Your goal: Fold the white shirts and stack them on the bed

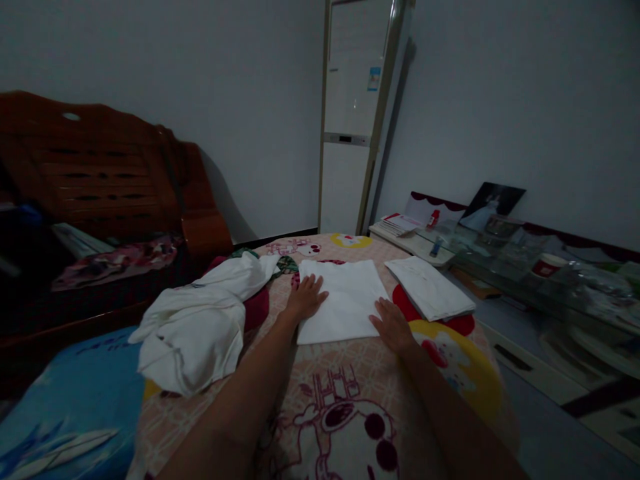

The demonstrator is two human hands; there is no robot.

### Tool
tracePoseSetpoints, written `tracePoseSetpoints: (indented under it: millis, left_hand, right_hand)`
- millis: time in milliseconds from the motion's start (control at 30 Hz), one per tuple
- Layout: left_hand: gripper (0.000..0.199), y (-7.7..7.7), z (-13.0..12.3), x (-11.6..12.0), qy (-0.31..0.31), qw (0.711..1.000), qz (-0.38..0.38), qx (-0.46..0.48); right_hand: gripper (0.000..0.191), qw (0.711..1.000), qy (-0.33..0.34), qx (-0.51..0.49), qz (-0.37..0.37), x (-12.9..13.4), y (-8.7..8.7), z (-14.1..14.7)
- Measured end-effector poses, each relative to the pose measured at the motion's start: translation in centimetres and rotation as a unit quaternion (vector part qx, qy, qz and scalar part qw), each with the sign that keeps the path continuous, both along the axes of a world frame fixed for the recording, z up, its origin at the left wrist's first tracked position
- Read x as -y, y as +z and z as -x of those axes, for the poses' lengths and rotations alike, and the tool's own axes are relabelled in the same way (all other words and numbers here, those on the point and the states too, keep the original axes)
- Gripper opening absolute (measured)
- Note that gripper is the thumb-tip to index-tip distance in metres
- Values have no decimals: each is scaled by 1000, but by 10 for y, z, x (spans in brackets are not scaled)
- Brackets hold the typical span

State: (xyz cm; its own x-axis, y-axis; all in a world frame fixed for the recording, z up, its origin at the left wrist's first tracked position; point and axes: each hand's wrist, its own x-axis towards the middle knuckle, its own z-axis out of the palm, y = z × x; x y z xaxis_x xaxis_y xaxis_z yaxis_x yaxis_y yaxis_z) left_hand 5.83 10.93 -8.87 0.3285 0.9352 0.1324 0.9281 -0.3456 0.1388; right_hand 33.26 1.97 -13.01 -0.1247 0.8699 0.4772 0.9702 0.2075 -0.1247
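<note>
A white cloth [345,303], folded into a flat, roughly square shape, lies in front of me on a patterned pink cover [280,433]. My left hand [306,297] rests on its left side, fingers spread. On its right edge my right hand [393,325] lies with the fingers stretched out. Neither hand grips anything. To the right sits another folded white cloth [430,288], apart from the first. A crumpled heap of white cloth [200,333] lies to the left of my left forearm.
A wooden bench [100,173] stands at the left, with a blue printed item [75,413] in front. A tall white air conditioner [345,120] fills the corner. A cabinet with a glass top [505,257] runs along the right, holding a paper cup [549,265] and a picture [493,205].
</note>
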Motion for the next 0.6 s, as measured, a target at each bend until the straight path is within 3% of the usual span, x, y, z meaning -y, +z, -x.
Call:
tracePoseSetpoints:
  millis: [167,333,433,600]
  left_hand:
    - [61,1,1,3,-5,1000,-15,-6]
    - [62,3,1,4,0,1000,-12,-18]
    - [63,3,0,4,6,1000,-10,-25]
    - [65,2,4,-4,50,998,-14,-35]
  right_hand:
    - [52,999,9,-22,44,-19,35,24]
    - [60,994,35,12,107,-71,72,52]
    - [62,992,26,35,115,-101,66,47]
    - [56,991,-14,50,124,-122,30,19]
